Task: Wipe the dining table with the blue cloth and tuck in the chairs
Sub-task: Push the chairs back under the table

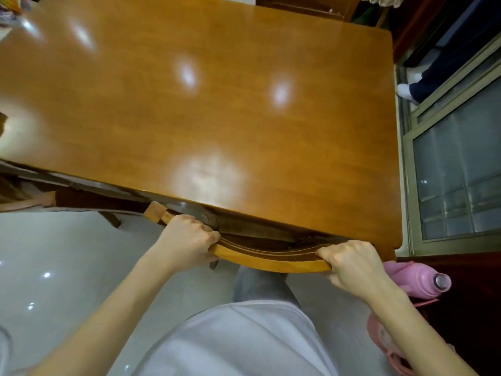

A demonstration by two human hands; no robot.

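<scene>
Left hand (187, 240) and right hand (352, 267) both grip the chair (271, 260) by its curved top rail, fingers (206, 232) curled round it. The chair is tucked at the table (189, 104) near edge, with a pink flask (417, 280) by the near-right corner.

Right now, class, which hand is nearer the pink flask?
Right. The right hand grips the chair back beside the flask, just left of it; the left hand grips the chair back's other end, farther left.

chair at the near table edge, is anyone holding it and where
Yes. Both hands grip the chair by its curved top rail: the left hand near the rail's left end, the right hand near its right end.
</scene>
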